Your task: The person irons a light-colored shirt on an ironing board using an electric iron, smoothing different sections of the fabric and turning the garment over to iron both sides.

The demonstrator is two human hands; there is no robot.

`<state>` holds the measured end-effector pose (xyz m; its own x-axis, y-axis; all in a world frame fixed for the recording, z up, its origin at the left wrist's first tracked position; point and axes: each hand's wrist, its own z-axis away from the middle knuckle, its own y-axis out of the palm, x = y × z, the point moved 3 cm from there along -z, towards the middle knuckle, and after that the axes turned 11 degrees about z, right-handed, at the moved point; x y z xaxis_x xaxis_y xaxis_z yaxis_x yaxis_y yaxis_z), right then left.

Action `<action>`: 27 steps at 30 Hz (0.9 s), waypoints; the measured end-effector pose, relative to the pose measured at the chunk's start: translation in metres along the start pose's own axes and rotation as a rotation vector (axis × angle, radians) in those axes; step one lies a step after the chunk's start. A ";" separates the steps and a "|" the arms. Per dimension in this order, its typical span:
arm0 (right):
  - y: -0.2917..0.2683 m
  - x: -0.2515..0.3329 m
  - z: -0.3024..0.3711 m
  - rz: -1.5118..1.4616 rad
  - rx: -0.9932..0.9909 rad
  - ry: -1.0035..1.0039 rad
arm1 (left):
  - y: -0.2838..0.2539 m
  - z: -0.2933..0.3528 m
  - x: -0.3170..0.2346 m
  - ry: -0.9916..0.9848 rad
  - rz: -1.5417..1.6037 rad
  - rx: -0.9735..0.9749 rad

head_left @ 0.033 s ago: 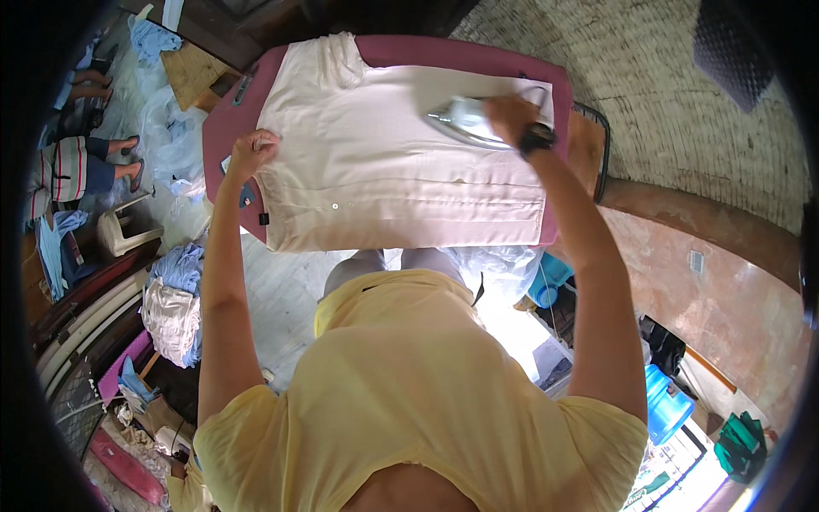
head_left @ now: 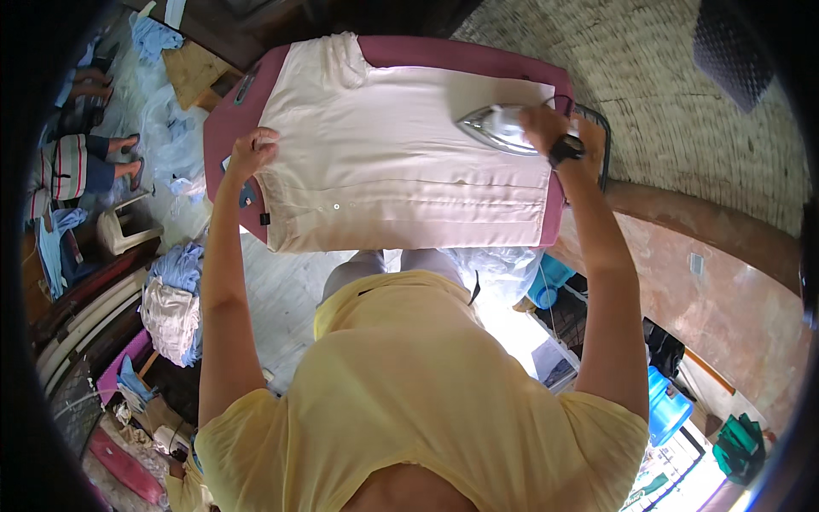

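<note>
A cream short-sleeved shirt [head_left: 401,128] lies spread over a maroon-covered ironing board [head_left: 444,49]. Its sleeve bunches at the far left, and a button shows on the strip along the near side. My right hand [head_left: 542,128], with a dark watch at the wrist, is closed round the handle of an iron [head_left: 495,130]. The iron rests on the right part of the shirt, its tip pointing left. At the shirt's left edge, my left hand [head_left: 254,152] has its fingers curled on the cloth, pinching it.
Piled clothes [head_left: 173,311] and a pale plastic stool [head_left: 128,224] stand to the left. Another person's legs [head_left: 119,158] show at the far left. A woven wall [head_left: 614,77] rises beyond the board on the right. A blue container [head_left: 667,405] sits at lower right.
My right hand has slid the iron right and slightly nearer across the shirt. My left hand stays at the shirt's left edge.
</note>
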<state>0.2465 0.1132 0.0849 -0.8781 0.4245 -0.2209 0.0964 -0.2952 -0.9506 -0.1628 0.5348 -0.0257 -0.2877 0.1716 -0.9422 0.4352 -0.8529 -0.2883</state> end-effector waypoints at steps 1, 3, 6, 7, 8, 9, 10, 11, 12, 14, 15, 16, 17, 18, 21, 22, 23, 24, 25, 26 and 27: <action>0.000 -0.017 0.009 -0.174 0.018 0.084 | 0.000 0.001 -0.003 0.017 -0.009 0.002; 0.014 -0.017 0.001 -0.039 0.053 0.019 | 0.001 0.002 -0.008 0.055 -0.021 0.009; 0.010 0.067 -0.016 -0.076 -0.292 -0.305 | 0.011 0.000 -0.016 0.029 -0.051 -0.025; -0.013 0.123 -0.028 -0.126 -0.121 -0.237 | 0.007 0.006 -0.015 -0.011 -0.001 -0.046; -0.028 0.172 -0.033 -0.160 -0.169 -0.324 | 0.007 0.009 -0.014 -0.043 0.057 -0.057; -0.051 0.214 -0.031 -0.194 -0.218 -0.389 | 0.006 0.013 -0.010 -0.080 0.117 -0.071; -0.051 0.249 -0.040 -0.316 -0.230 -0.325 | 0.006 0.010 -0.006 -0.077 0.090 -0.068; -0.075 0.270 -0.041 -0.435 -0.098 -0.276 | 0.003 0.008 -0.001 -0.078 0.065 -0.053; -0.082 0.284 -0.044 -0.437 -0.047 -0.224 | 0.002 0.006 0.002 -0.075 0.040 -0.035; -0.085 0.282 -0.042 -0.424 0.010 -0.184 | 0.004 0.008 0.004 -0.122 0.111 -0.034; -0.083 0.266 -0.036 -0.407 0.013 -0.191 | 0.005 0.005 0.004 -0.106 0.106 -0.030; -0.080 0.249 -0.030 -0.392 0.015 -0.202 | 0.002 0.005 0.007 -0.093 0.100 -0.031; -0.053 0.227 -0.024 -0.299 -0.151 -0.242 | 0.002 0.005 0.007 -0.077 0.095 -0.029; -0.051 0.194 -0.017 -0.268 -0.047 -0.168 | 0.002 0.008 0.008 -0.096 0.098 -0.037; 0.002 0.067 0.023 0.013 -0.158 -0.078 | 0.008 -0.001 0.004 -0.087 0.112 -0.017; 0.022 0.022 0.035 0.070 -0.105 -0.052 | 0.006 -0.003 0.011 -0.067 0.104 -0.011; 0.017 -0.008 0.054 0.145 -0.172 -0.004 | 0.000 0.000 0.015 -0.052 0.093 -0.016; 0.021 -0.044 0.069 0.078 -0.050 0.151 | 0.002 -0.002 0.009 -0.022 0.065 -0.026; 0.011 -0.063 0.086 -0.031 -0.062 0.277 | 0.006 -0.001 0.000 -0.001 0.033 -0.036; 0.000 -0.073 0.097 -0.038 -0.081 0.395 | 0.008 0.003 -0.006 0.017 -0.001 -0.042; -0.012 -0.083 0.105 -0.052 -0.105 0.505 | 0.003 0.007 -0.003 0.008 0.012 -0.046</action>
<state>0.2690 -0.0078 0.1378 -0.5496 0.8042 -0.2262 0.1280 -0.1865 -0.9741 -0.1660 0.5281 -0.0228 -0.2757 0.1658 -0.9468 0.4770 -0.8316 -0.2845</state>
